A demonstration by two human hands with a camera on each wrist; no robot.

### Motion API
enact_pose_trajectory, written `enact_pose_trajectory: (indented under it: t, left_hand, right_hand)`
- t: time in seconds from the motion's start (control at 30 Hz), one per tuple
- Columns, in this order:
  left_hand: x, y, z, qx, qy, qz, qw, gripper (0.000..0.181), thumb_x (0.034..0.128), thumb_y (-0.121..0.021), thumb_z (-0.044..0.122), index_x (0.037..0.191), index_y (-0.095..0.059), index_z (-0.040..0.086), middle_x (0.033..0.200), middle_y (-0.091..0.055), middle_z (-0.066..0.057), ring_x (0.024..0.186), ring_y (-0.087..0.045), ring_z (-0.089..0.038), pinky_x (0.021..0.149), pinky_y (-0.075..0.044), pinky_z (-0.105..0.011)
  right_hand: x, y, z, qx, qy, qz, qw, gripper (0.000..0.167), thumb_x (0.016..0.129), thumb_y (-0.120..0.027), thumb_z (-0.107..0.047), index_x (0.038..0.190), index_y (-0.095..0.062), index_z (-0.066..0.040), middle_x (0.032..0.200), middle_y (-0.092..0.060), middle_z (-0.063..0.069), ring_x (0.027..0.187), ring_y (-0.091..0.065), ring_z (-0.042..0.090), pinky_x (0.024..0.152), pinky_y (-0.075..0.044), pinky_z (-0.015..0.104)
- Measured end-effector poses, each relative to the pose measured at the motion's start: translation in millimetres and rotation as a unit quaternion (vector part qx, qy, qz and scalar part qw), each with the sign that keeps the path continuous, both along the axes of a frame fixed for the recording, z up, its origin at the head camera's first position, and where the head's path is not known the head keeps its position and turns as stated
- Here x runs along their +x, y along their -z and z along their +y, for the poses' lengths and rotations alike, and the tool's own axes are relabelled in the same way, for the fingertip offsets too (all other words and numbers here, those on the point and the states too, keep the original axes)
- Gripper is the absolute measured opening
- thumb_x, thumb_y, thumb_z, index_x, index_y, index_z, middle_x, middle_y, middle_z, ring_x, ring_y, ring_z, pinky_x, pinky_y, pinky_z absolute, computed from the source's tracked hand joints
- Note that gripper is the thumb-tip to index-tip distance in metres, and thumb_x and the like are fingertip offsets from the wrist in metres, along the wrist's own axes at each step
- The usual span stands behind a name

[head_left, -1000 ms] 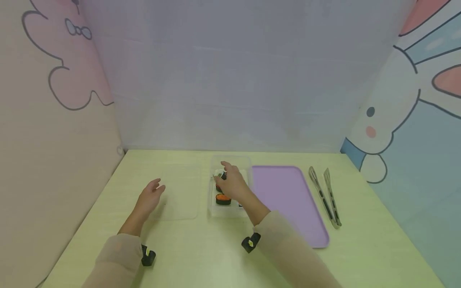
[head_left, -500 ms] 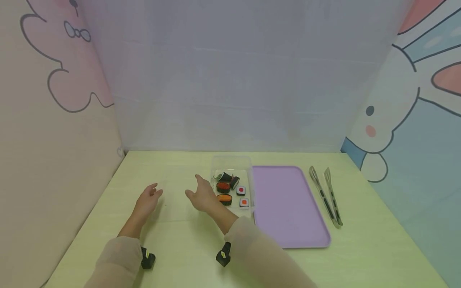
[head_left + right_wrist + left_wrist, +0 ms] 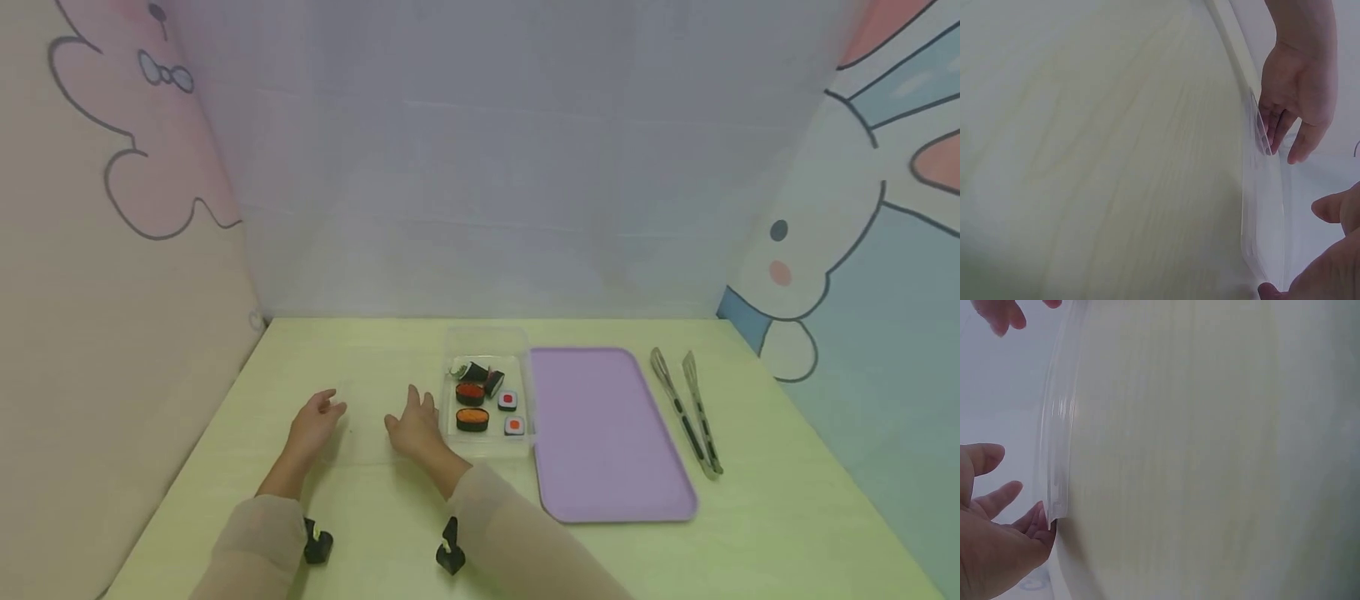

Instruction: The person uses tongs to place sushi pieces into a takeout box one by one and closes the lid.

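A clear plastic lid point(image 3: 363, 442) lies flat on the table between the hands, hard to see against the pale top. My left hand point(image 3: 311, 427) is at its left edge, fingertips touching the rim point(image 3: 1060, 444) and thumb raised apart. On the opposite side my right hand point(image 3: 417, 429) has its fingers spread, one fingertip at the lid edge in the right wrist view and the thumb point(image 3: 1327, 207) apart. Just right of that hand stands a clear box point(image 3: 487, 450). In it are sushi pieces: an orange-topped one point(image 3: 472, 419), a red-topped one point(image 3: 470, 393), dark rolls point(image 3: 474, 372) and small white-faced rolls point(image 3: 507, 401).
A purple tray point(image 3: 611, 442) lies right of the box, close against it. Metal tongs point(image 3: 686, 417) lie spread beyond the tray. A pale wall point(image 3: 480, 167) stands behind the table point(image 3: 772, 500), with printed side walls left and right.
My right hand has moved left from over the sushi box to the lid's right edge, fully uncovering the sushi. My left hand has stayed at the lid's left edge.
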State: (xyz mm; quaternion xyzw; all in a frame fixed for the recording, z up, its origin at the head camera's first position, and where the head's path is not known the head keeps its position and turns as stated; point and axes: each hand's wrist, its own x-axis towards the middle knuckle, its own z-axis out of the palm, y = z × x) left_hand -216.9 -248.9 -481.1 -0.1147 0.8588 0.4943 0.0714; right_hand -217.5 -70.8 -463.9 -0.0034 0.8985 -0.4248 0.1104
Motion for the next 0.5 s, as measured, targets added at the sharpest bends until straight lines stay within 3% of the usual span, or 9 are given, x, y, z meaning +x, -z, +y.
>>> enact_pose_trajectory:
  t: [0.23, 0.5]
  left_hand:
    - [-1.7, 0.7, -3.0, 0.003, -0.021, -0.013, 0.9997, 0.054, 0.1037, -0.043, 0.024, 0.147, -0.030, -0.005, 0.150, -0.026, -0.032, 0.135, -0.027, -0.048, 0.108, -0.028, -0.058]
    - [-1.8, -2.1, -18.5, 0.014, -0.022, -0.021, 0.9994, 0.051, 0.1046, -0.042, 0.022, 0.146, -0.033, -0.006, 0.147, -0.030, -0.034, 0.133, -0.030, -0.049, 0.107, -0.028, -0.059]
  right_hand:
    - [-3.7, 9.6, -1.1, -0.003, 0.019, 0.018, 0.9997, 0.056, 0.094, -0.062, -0.014, 0.144, -0.040, 0.000, 0.132, -0.043, 0.022, 0.121, -0.043, 0.039, 0.101, -0.040, 0.044]
    - [-4.9, 6.5, -1.5, -0.005, 0.000, 0.021, 0.9998, 0.047, 0.094, -0.058, -0.006, 0.140, -0.046, -0.001, 0.124, -0.051, 0.022, 0.108, -0.046, 0.037, 0.092, -0.043, 0.041]
